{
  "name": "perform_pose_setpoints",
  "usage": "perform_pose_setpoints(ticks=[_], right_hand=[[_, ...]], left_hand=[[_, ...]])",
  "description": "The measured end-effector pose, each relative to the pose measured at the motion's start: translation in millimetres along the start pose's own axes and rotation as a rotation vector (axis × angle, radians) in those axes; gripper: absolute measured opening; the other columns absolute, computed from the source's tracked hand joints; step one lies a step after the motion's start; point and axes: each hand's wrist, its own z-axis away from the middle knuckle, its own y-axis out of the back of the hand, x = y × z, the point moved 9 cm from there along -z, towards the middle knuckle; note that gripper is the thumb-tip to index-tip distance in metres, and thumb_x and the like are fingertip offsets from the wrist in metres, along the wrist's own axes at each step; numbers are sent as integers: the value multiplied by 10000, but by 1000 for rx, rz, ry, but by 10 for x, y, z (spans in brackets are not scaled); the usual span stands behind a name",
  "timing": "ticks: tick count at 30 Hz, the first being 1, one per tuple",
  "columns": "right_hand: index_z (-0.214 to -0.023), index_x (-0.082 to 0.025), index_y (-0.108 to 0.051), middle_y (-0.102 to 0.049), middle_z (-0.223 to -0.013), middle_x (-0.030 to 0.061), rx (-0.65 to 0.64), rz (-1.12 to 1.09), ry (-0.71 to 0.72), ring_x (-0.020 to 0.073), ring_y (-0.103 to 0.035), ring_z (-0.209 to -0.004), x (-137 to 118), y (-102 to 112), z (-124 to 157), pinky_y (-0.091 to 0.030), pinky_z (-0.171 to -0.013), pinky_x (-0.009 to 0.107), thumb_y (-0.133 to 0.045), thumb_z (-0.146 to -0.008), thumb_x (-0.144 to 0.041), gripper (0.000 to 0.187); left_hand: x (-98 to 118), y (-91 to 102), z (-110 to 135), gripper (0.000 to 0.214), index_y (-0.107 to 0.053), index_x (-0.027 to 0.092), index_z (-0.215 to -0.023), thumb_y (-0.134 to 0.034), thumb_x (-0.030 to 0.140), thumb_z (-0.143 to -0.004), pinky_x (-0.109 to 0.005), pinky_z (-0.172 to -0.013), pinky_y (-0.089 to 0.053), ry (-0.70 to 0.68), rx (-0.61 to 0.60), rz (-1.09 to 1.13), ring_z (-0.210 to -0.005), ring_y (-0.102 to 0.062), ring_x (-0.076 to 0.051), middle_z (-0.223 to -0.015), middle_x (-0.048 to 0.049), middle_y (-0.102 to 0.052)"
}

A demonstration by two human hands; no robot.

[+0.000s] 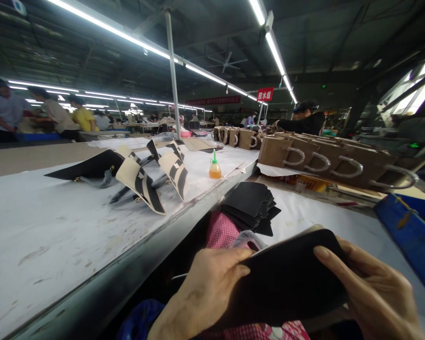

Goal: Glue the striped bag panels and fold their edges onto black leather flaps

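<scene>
Low in the view I hold a flat black leather piece (pixel 286 278) between both hands. My left hand (pixel 207 293) grips its left edge, thumb pressed on the top face. My right hand (pixel 371 288) clasps its right end, fingers curled over the upper edge. Under the piece lies red-and-white checked cloth (pixel 222 231). Just beyond it sits a stack of black leather pieces (pixel 251 205) on the white-papered bench.
A long white-covered table (pixel 56 236) runs along the left, carrying cream-and-black striped bag parts (pixel 145 182), a black flap (pixel 88 167) and a small orange glue bottle (pixel 215 167). Brown bags with handles (pixel 340 163) line the right. A blue bin edge (pixel 407 236) is at right. Other workers stand far off.
</scene>
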Motion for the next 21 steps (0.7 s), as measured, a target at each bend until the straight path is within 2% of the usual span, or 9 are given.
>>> perform_pose_setpoints(ticks=[3,5,7,9,12,16,21], right_hand=[[-876,-238,-759,-743,-804,60,-55,-125,-112,315,-717,-770,27,-81,-12,-601,-604,327,-887,-557,-485,423],[-879,-232,-761,-744,-808,61,-67,-161,-139,319,-719,-786,22,-106,-7,-601,-621,325,-899,-540,-460,431],[-911,-229,-761,-741,-799,56,-67,-168,-140,312,-719,-776,17,-110,9,-593,-604,313,-897,-551,-462,450],[-930,-229,-760,-736,-779,49,-69,-162,-136,301,-717,-757,23,-108,26,-582,-578,297,-889,-569,-472,454],[-899,-231,-763,-731,-762,41,-104,-165,-138,282,-709,-722,33,-133,33,-568,-558,280,-895,-559,-435,418],[-826,-205,-759,-722,-748,59,-162,-172,-130,276,-695,-692,-16,-197,15,-569,-563,300,-887,-583,-461,375],[-816,-185,-742,-690,-708,51,-136,-102,-66,256,-671,-649,-135,-223,38,-552,-529,296,-834,-652,-541,403]], left_hand=[[61,-42,4,315,-722,291,-1193,-568,148,-958,-224,-806,-607,-54,-67,86,-1021,-726,-201,-954,15,-784],[69,-30,-3,385,-661,283,-1300,-562,134,-959,-250,-897,-597,-82,-77,70,-1067,-717,-203,-1058,3,-780],[66,-13,-15,415,-615,228,-1358,-544,128,-962,-275,-941,-585,-117,-58,11,-1034,-730,-202,-1123,-39,-766],[74,-18,-27,414,-599,171,-1373,-523,138,-967,-295,-928,-593,-150,-40,-43,-950,-749,-204,-1065,-77,-774],[94,-54,-40,389,-624,199,-1353,-522,177,-978,-291,-885,-605,-138,-64,-34,-911,-746,-206,-903,-49,-769],[129,-100,-47,291,-723,253,-1216,-537,275,-994,-237,-758,-609,-58,-165,89,-807,-724,-185,-812,-1,-741],[104,-83,-76,267,-753,208,-1096,-516,280,-995,-295,-843,-611,-42,-153,108,-957,-724,-242,-755,-21,-722]])
